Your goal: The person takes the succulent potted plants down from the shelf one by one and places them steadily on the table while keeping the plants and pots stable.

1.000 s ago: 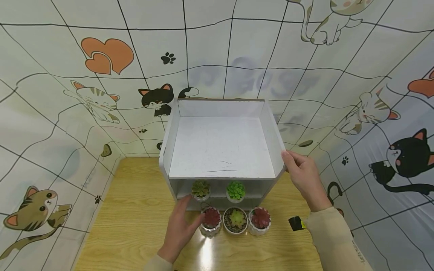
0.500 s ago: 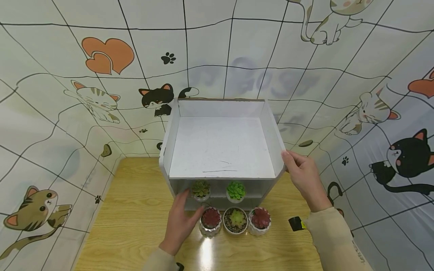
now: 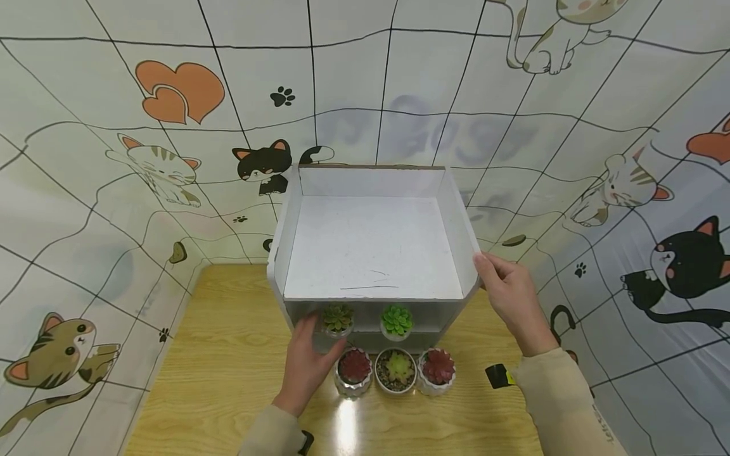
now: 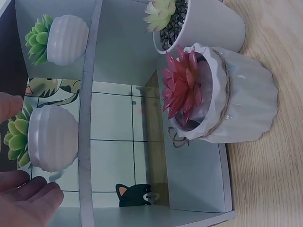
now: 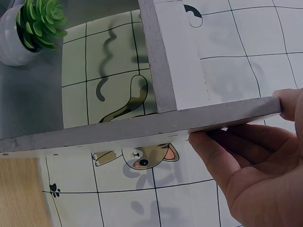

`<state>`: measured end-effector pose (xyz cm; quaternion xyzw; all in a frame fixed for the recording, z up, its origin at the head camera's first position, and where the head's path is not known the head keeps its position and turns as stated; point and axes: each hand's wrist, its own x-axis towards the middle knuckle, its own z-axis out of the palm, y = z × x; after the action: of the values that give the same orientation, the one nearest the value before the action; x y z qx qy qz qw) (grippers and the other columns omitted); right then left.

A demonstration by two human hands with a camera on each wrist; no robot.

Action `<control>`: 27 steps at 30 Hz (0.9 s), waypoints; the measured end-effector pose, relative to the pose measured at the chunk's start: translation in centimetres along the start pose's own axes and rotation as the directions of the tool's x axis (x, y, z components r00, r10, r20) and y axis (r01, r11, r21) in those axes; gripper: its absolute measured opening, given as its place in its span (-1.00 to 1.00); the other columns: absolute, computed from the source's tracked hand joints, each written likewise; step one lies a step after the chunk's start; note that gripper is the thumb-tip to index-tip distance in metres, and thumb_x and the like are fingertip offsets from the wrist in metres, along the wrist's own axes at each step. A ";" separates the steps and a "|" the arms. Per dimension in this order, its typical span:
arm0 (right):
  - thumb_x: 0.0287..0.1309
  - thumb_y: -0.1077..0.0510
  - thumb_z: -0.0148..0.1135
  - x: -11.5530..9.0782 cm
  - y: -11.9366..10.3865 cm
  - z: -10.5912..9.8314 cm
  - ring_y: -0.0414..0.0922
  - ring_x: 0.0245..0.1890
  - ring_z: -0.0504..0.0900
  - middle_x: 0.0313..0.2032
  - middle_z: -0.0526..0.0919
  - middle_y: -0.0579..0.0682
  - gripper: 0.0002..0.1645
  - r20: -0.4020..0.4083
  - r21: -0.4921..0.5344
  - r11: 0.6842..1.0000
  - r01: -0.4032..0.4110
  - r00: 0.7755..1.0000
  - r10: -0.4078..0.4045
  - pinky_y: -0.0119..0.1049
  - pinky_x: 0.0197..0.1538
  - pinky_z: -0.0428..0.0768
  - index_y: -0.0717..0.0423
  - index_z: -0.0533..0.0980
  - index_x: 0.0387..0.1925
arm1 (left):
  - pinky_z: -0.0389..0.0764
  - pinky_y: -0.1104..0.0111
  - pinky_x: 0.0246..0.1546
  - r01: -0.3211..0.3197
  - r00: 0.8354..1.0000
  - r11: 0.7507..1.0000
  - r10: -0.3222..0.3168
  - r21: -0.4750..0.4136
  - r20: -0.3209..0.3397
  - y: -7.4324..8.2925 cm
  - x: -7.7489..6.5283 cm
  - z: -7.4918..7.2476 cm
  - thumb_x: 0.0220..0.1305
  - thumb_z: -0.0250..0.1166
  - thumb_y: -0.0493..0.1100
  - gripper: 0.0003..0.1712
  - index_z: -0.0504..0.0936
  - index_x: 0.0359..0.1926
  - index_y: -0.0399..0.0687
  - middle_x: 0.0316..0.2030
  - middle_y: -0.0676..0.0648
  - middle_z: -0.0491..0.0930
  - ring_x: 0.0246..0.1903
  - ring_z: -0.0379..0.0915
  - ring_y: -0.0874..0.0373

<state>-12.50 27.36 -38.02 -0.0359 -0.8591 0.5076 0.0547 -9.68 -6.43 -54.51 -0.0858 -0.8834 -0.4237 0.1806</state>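
Observation:
A white two-level shelf stands on the table. On its lower board sit two potted succulents: a yellow-green one at the left and a bright green one to its right. My left hand reaches in around the yellow-green one. In the left wrist view, thumb and loosely bent fingers lie on either side of this white ribbed pot; the thumb is close to the leaves, and the fingers look apart from the pot. My right hand pinches the shelf's right side panel between thumb and fingers.
Before the shelf stand a red succulent in a pot tied with twine, a yellow-green one in gravel, and another red one. A small black item lies to the right. Cat-printed cloth encloses the table.
My left hand has moved forward and slightly right, from beside the front red succulent to around the yellow-green one on the shelf. The right hand has stayed on the side panel.

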 end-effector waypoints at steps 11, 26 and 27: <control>0.61 -0.13 -0.05 0.0 -0.1 -0.1 0.16 0.25 0.56 0.31 0.51 0.35 -0.31 -0.010 -0.013 1.000 0.014 1.000 -0.015 -0.51 0.10 0.56 0.35 0.40 0.40 | 0.59 -0.12 0.11 0.066 0.997 0.998 -0.065 -0.024 0.042 0.0 0.8 0.4 0.11 0.59 -0.10 -0.21 0.50 0.26 -0.43 0.08 -0.37 0.58 0.07 0.55 -0.28; 0.61 -0.15 -0.08 0.0 -0.1 0.1 0.22 0.27 0.55 0.33 0.49 0.37 -0.29 -0.005 -0.021 1.000 -0.009 1.000 0.009 0.03 0.24 0.52 0.34 0.37 0.43 | 0.53 -0.15 0.19 0.119 0.992 0.991 -0.116 -0.054 0.046 -0.3 1.0 1.3 0.08 0.61 -0.11 -0.15 0.47 0.32 -0.39 0.16 -0.40 0.55 0.16 0.50 -0.33; 0.61 -0.15 -0.08 0.0 -0.1 0.1 0.21 0.27 0.55 0.32 0.49 0.36 -0.29 -0.007 -0.023 1.000 -0.011 1.000 0.011 0.03 0.24 0.52 0.34 0.38 0.42 | 0.53 -0.16 0.19 0.119 0.992 0.991 -0.117 -0.056 0.042 -0.4 1.0 1.3 0.07 0.61 -0.12 -0.14 0.47 0.32 -0.39 0.16 -0.40 0.56 0.16 0.50 -0.34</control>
<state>-12.48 27.26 -37.98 -0.0429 -0.8645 0.4979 0.0543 -11.02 -5.62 -55.16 -0.0468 -0.8775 -0.4577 0.1355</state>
